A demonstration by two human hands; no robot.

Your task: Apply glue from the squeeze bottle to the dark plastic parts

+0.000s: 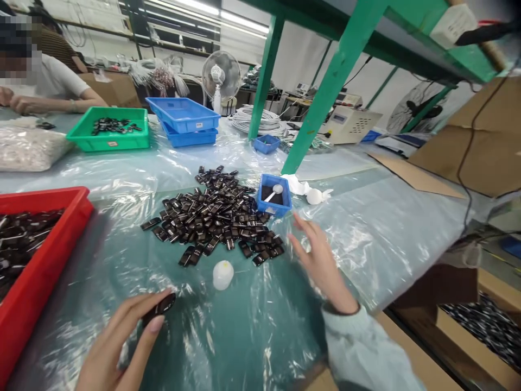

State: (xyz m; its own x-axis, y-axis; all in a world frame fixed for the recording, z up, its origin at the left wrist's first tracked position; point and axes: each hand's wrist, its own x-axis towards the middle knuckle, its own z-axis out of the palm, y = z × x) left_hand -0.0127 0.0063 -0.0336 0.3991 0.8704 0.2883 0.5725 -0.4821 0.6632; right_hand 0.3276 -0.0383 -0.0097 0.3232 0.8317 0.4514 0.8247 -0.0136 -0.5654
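Note:
Between the thumb and fingers of my left hand (126, 336) is a small glossy black plastic part (165, 305), held low over the plastic-covered table. My right hand (319, 260) has its fingers apart and holds nothing; it hovers right of a heap of similar black parts (215, 209). Just beyond its fingertips stands a small blue bin (290, 202) with dark granules and a white spoon (277, 190) inside. A white rounded object (223, 275) sits on the table between my hands, in front of the heap.
A red tray (77, 209) of black parts stands at the left. Behind are a green tray (130, 142), stacked blue trays (187, 125) and a green shelf post (321, 92). A crumpled white cloth (314, 196) lies beyond my right hand. Another person (61, 81) sits at far left.

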